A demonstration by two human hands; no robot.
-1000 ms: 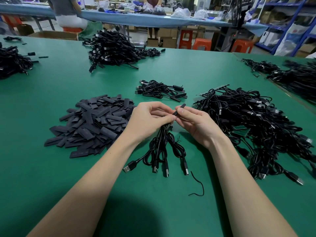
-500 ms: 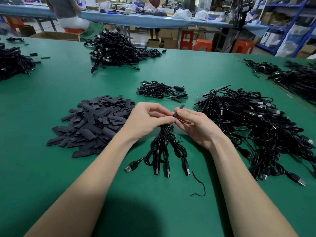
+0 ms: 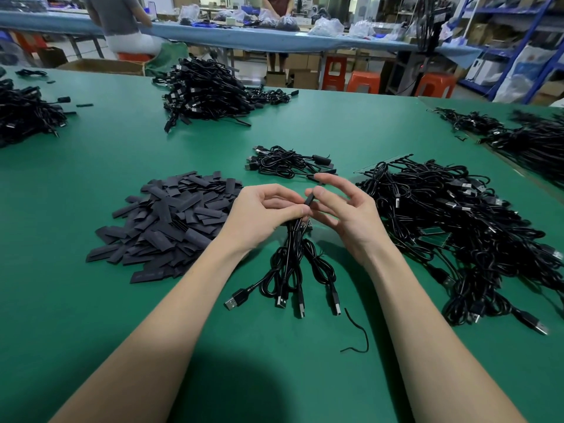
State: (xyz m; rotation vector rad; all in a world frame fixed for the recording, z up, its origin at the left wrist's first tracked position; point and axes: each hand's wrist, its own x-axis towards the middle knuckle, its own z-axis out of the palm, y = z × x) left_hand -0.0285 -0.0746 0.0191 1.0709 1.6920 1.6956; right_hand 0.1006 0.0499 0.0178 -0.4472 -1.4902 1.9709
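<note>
My left hand [image 3: 262, 213] grips the top of a small bunch of black USB cables [image 3: 290, 270] whose plugs fan out on the green table toward me. A short black sleeve [image 3: 309, 199] sticks up from the bunch between my hands. My right hand [image 3: 345, 213] is beside it with fingers spread and loosely bent; its thumb tip touches the sleeve, and I cannot tell whether a finger pinches it.
A heap of flat black sleeves [image 3: 171, 221] lies left of my hands. A large tangle of cables [image 3: 464, 239] lies to the right, a small finished group [image 3: 290, 163] behind. A loose black wire scrap [image 3: 358, 334] lies near me. More cable piles [image 3: 207, 90] sit farther back.
My right hand has opened: its fingers, earlier pinched on the sleeve, are now spread apart. The left hand keeps its grip on the bunch.
</note>
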